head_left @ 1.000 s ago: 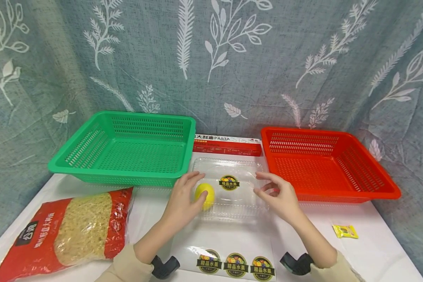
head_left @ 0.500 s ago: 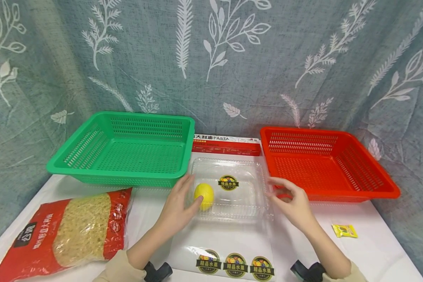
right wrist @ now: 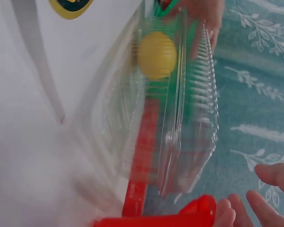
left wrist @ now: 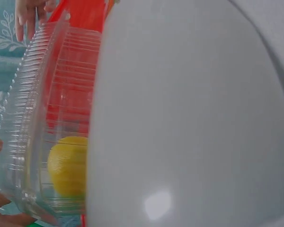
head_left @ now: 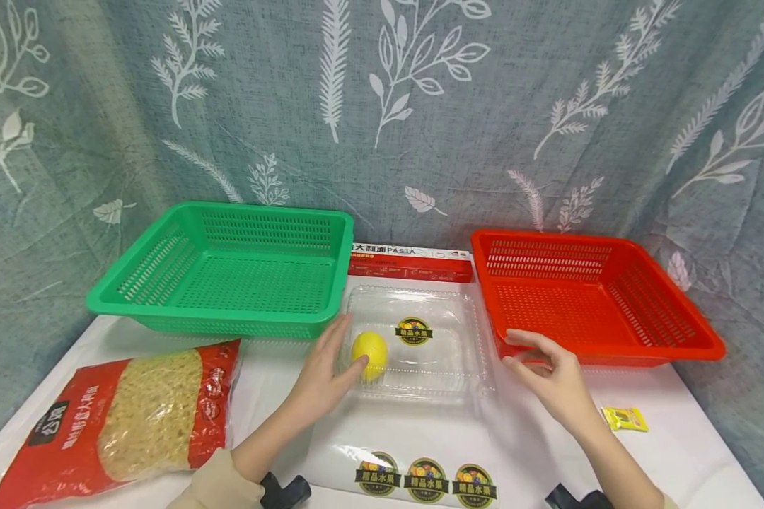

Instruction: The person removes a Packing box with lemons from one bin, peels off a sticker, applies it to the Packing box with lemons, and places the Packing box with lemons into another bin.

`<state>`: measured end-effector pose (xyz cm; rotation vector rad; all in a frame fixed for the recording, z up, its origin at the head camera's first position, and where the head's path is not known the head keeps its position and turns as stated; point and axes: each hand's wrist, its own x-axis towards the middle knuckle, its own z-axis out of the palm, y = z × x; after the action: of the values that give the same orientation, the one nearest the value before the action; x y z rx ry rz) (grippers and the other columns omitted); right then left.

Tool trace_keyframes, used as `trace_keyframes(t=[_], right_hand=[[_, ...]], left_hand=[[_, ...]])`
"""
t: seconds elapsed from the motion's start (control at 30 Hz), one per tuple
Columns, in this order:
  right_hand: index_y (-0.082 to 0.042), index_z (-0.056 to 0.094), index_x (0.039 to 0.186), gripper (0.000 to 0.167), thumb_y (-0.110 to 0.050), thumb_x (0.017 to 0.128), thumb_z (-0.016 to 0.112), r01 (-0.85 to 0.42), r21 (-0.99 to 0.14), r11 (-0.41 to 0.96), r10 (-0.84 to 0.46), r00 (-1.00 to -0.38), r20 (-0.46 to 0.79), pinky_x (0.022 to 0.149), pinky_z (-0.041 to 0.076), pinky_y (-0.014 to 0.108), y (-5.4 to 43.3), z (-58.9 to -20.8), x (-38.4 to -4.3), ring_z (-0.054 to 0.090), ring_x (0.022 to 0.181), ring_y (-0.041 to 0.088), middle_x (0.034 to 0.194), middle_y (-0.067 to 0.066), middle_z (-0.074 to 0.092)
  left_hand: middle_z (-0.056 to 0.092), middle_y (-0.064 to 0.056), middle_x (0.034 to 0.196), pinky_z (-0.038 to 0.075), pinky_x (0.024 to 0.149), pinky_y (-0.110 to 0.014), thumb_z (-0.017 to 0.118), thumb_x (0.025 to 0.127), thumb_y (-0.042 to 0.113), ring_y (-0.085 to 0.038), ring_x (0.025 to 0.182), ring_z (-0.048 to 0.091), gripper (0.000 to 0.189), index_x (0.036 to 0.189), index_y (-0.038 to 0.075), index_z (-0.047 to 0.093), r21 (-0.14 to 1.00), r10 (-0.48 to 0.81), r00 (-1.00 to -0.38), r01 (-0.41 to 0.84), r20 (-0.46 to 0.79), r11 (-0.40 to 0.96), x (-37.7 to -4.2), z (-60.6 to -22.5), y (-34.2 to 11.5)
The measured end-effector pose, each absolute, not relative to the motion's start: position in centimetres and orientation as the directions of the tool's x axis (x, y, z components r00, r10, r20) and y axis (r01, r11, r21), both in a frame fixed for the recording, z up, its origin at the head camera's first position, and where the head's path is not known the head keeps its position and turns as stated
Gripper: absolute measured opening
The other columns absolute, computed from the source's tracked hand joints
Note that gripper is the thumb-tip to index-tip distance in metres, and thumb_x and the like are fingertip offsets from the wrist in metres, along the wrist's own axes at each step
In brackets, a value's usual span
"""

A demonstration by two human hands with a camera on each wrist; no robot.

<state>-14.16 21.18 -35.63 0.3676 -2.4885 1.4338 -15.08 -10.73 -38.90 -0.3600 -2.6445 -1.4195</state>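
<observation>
Left hand (head_left: 325, 371) relaxed beside the box (head_left: 448, 350), right hand (head_left: 555, 378) loose farther right; we judge placing done, so left should withdraw

In the right wrist view, the right hand (right wrist: 266, 212) is showing its thumb and fingers at the lower right, near a red basket's rim (right wrist: 161, 221) and apart from a clear container (right wrist: 180, 118). A yellow ball (right wrist: 157, 56) is showing through the container's wall. The left hand (right wrist: 206, 16) is appearing at the far end. A red box (right wrist: 135, 198) is lying beyond, and a patterned curtain (right wrist: 255, 111) is hanging behind the white table (right wrist: 33, 156).
</observation>
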Motion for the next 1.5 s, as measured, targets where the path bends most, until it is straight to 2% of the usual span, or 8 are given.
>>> trace_keyframes(t=[0.17, 0.57, 0.83, 0.93, 1.2, 1.27, 1.4, 1.5], right_hand=[[0.000, 0.060, 0.114, 0.036, -0.002, 0.080, 0.068, -0.326, -0.809, 0.489, -0.076, -0.940, 0.332, 0.071, 0.050, 0.016, 22.2, -35.6, -13.7, 0.060, 0.082, 0.002, 0.104, -0.002, 0.064], [-0.001, 0.056, 0.120, 0.039, -0.015, 0.085, 0.066, -0.201, -0.805, 0.558, 0.024, -0.966, 0.258, 0.074, 0.047, 0.012, 25.2, -35.5, -12.6, 0.059, 0.086, 0.000, 0.109, -0.003, 0.063], [-0.002, 0.054, 0.123, 0.042, -0.022, 0.087, 0.063, -0.134, -0.785, 0.605, 0.083, -0.970, 0.230, 0.073, 0.045, 0.008, 27.3, -35.4, -12.3, 0.057, 0.086, -0.006, 0.104, -0.019, 0.060], [-0.003, 0.054, 0.124, 0.043, -0.023, 0.087, 0.063, -0.094, -0.791, 0.604, 0.121, -0.971, 0.208, 0.072, 0.045, 0.007, 28.4, -35.9, -12.4, 0.057, 0.085, -0.007, 0.102, -0.022, 0.060], [-0.010, 0.052, 0.128, 0.051, -0.031, 0.083, 0.066, -0.044, -0.862, 0.505, 0.213, -0.961, 0.174, 0.073, 0.048, 0.012, 34.8, -42.2, -15.3, 0.061, 0.092, -0.001, 0.111, -0.005, 0.063], [-0.009, 0.054, 0.126, 0.050, -0.027, 0.082, 0.069, -0.068, -0.890, 0.450, 0.239, -0.951, 0.194, 0.073, 0.049, 0.014, 35.8, -43.4, -15.8, 0.062, 0.091, 0.002, 0.109, -0.003, 0.064], [-0.002, 0.056, 0.121, 0.046, -0.019, 0.081, 0.070, -0.099, -0.930, 0.353, 0.274, -0.940, 0.204, 0.071, 0.050, 0.017, 36.8, -44.1, -16.0, 0.064, 0.089, 0.004, 0.104, 0.000, 0.065], [-0.001, 0.056, 0.119, 0.044, -0.021, 0.082, 0.069, -0.077, -0.943, 0.323, 0.306, -0.935, 0.181, 0.069, 0.051, 0.018, 37.2, -44.2, -15.9, 0.064, 0.087, 0.003, 0.100, -0.003, 0.066]], left_hand=[[0.015, -0.018, 0.149, 0.021, 0.096, -0.066, 0.059, 0.087, 0.019, -0.042, 0.132, 0.019, 0.072, 0.146, 0.011, 0.019, 0.846, 0.156, -0.976, 0.208, 0.149, 0.490, -15.4, -39.1, -10.7], [0.021, -0.017, 0.147, 0.021, 0.100, -0.062, 0.058, 0.085, 0.012, -0.038, 0.133, 0.019, 0.068, 0.144, 0.010, 0.024, 0.892, 0.121, -0.983, 0.178, 0.140, 0.416, -16.0, -39.8, -10.5], [0.023, -0.016, 0.146, 0.026, 0.103, -0.052, 0.058, 0.087, 0.011, -0.038, 0.131, 0.024, 0.065, 0.143, 0.009, 0.025, 0.910, 0.093, -0.987, 0.159, 0.133, 0.383, -15.9, -40.0, -10.3], [0.022, -0.016, 0.146, 0.026, 0.103, -0.053, 0.059, 0.087, 0.012, -0.039, 0.132, 0.023, 0.065, 0.143, 0.010, 0.025, 0.915, 0.088, -0.988, 0.152, 0.128, 0.374, -16.0, -40.0, -10.3], [0.023, -0.015, 0.145, 0.027, 0.102, -0.053, 0.060, 0.085, 0.012, -0.038, 0.131, 0.024, 0.066, 0.142, 0.011, 0.027, 0.922, 0.078, -0.990, 0.137, 0.117, 0.361, -16.1, -40.1, -10.1], [0.023, -0.016, 0.145, 0.027, 0.102, -0.053, 0.060, 0.085, 0.011, -0.038, 0.131, 0.024, 0.065, 0.142, 0.011, 0.027, 0.924, 0.075, -0.991, 0.132, 0.112, 0.359, -16.1, -40.1, -10.1], [0.022, -0.016, 0.145, 0.027, 0.102, -0.053, 0.059, 0.085, 0.010, -0.038, 0.132, 0.023, 0.065, 0.142, 0.011, 0.027, 0.930, 0.075, -0.992, 0.125, 0.106, 0.346, -16.1, -40.1, -10.1], [0.020, -0.016, 0.147, 0.025, 0.103, -0.052, 0.058, 0.086, 0.009, -0.037, 0.133, 0.020, 0.064, 0.142, 0.010, 0.026, 0.939, 0.077, -0.992, 0.121, 0.101, 0.322, -16.1, -39.9, -10.1]])
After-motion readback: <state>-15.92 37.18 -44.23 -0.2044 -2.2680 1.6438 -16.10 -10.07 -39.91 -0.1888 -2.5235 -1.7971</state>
